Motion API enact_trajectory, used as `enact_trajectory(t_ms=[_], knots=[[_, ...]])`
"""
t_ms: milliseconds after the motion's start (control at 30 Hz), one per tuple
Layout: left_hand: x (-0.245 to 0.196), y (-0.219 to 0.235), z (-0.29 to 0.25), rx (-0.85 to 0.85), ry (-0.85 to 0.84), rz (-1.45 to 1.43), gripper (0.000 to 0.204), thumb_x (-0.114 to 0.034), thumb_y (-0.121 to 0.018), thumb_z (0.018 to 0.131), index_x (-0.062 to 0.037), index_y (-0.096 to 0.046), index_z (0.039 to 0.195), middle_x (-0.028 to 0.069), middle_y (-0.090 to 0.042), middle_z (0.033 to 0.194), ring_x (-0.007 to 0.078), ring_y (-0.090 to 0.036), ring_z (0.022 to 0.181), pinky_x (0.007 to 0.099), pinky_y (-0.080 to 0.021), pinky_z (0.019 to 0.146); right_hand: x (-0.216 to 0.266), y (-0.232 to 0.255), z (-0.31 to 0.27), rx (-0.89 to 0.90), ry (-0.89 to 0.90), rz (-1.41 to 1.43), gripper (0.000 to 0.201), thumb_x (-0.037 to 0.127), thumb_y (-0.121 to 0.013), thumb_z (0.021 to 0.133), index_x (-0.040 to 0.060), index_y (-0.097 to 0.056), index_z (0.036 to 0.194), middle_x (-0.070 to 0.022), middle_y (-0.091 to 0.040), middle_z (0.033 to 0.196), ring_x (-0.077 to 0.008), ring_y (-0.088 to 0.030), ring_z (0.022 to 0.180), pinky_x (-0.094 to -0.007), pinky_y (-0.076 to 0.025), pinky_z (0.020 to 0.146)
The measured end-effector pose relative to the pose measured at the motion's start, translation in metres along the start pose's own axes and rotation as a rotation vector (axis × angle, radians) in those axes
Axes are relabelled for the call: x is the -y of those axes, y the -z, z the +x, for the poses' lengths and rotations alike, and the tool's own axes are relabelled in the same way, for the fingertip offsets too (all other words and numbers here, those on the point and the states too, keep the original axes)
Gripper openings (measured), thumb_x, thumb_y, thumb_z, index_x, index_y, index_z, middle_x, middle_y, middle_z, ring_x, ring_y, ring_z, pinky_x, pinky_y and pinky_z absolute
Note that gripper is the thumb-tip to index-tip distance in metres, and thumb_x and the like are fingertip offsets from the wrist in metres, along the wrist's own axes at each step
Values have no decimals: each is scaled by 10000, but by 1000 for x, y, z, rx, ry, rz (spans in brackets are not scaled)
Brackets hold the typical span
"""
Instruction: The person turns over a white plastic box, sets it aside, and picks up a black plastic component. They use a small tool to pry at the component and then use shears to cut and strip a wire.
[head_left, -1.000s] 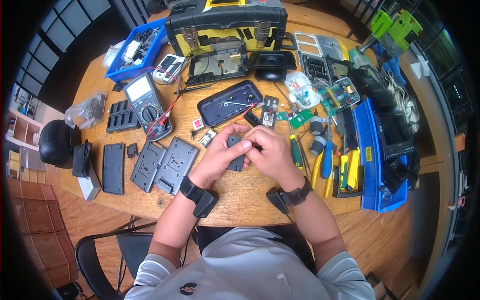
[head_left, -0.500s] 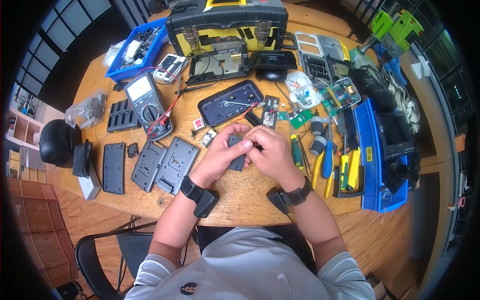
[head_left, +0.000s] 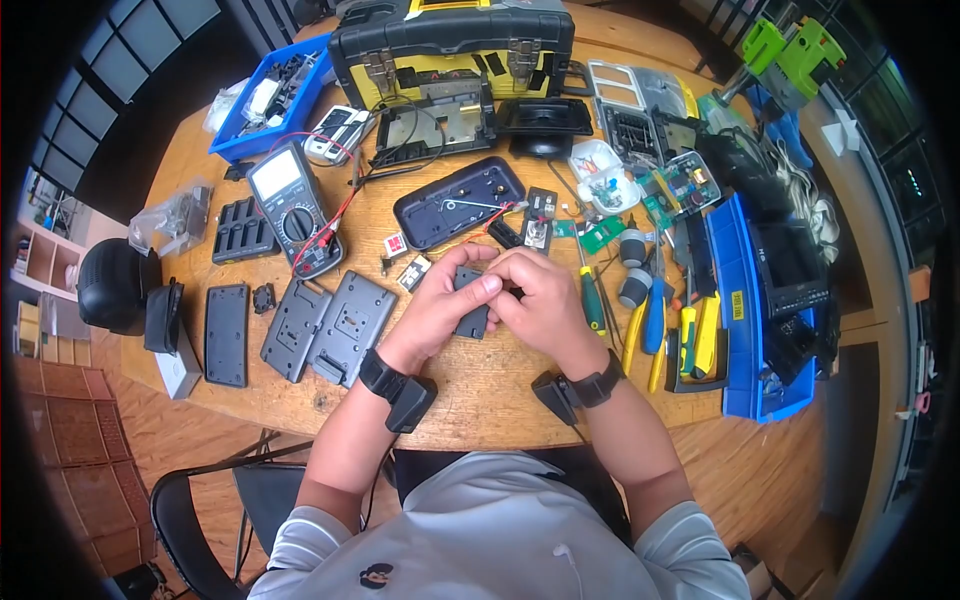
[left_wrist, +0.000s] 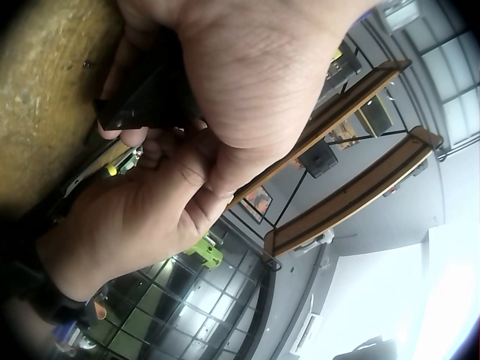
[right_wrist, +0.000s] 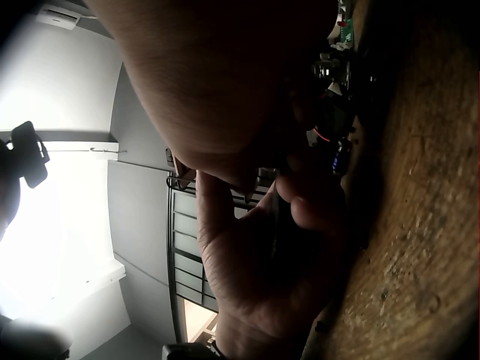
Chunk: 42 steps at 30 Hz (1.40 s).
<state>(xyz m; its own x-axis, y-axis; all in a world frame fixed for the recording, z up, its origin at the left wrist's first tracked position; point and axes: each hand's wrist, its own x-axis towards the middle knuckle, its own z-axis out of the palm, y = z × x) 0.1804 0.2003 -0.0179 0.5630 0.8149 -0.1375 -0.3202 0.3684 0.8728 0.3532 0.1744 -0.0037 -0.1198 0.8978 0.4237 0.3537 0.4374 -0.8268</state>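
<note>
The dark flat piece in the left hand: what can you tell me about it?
The dark flat piece has straight edges and looks like rigid plastic. The left hand grips it over the wooden table, thumb across its face, fingertips showing past its right edge. The right hand is close by; whether it touches is unclear. Hands hide much of it.

Lt grey tee (head_left: pixel 480 525), short slvs (head_left: pixel 308 540), blk wrist cams (head_left: pixel 412 405).

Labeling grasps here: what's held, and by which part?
A dark flat part, held by the left hand around its middle, thumb across the face. Whether the right hand also grips it can't be told.
</note>
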Motion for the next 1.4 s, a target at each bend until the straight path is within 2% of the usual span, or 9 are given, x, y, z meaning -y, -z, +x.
enact_trajectory(t_ms=[167,233,867,933,967,1033,1133,1367,1400], knots=[[1,0,0,-7,3,6,537,-312,-745,947,0,-506,1313,87,-678,1007,132,-677,804,266,-576,659,0,-1,0,3,-13,13,86,57,-717,817,28,-665,878,-134,-681,867,-326,-686,766,-406,-545,657],[0,-2,1,-16,0,-24,531,-266,-749,954,-1,-477,1325,88,-663,957,134,-647,727,266,-546,642,4,1,0,-1,-24,-6,84,58,-718,818,30,-664,875,-134,-679,863,-327,-684,758,-408,-544,655],[-1,-4,0,-15,3,-36,516,-271,-741,959,1,-481,1312,89,-659,967,127,-647,743,264,-554,660,0,-4,-2,-58,-31,32,77,30,-713,817,25,-663,875,-122,-682,834,-303,-683,725,-396,-544,643],[-1,-3,0,-6,15,-41,527,-264,-748,954,-2,-473,1320,82,-655,947,125,-649,752,264,-555,663,5,-3,-4,-36,-350,198,83,16,-717,806,28,-663,867,-117,-680,794,-305,-678,732,-405,-538,656],[-1,-3,0,-6,15,-41,527,-264,-748,954,-2,-473,1320,82,-655,947,125,-649,752,264,-555,663,2,-4,-4,-36,-350,198,83,16,-717,806,28,-663,867,-117,-680,794,-305,-678,732,-405,-538,656],[0,-2,0,-13,9,-5,548,-259,-754,948,-1,-460,1332,77,-652,931,126,-651,751,267,-555,666,-7,-4,-3,-71,-12,33,90,6,-723,793,31,-655,846,-121,-671,760,-316,-673,724,-417,-531,657],[3,-1,0,9,-13,29,582,-256,-761,942,5,-446,1356,65,-652,902,126,-652,741,266,-545,656,-5,0,0,-72,106,-52,93,4,-724,786,33,-646,828,-129,-667,749,-326,-667,706,-421,-525,641],[-3,-1,-3,55,56,73,612,-280,-755,947,14,-441,1383,48,-643,836,122,-643,693,263,-525,624,-2,11,2,18,144,-56,89,17,-717,784,32,-630,792,-143,-677,759,-337,-688,730,-426,-535,659],[-3,-1,-3,70,55,81,607,-326,-745,949,-1,-460,1374,54,-652,855,128,-647,685,263,-527,617,-3,13,3,58,142,-49,95,22,-717,785,31,-622,783,-148,-678,763,-346,-689,737,-429,-537,665]])
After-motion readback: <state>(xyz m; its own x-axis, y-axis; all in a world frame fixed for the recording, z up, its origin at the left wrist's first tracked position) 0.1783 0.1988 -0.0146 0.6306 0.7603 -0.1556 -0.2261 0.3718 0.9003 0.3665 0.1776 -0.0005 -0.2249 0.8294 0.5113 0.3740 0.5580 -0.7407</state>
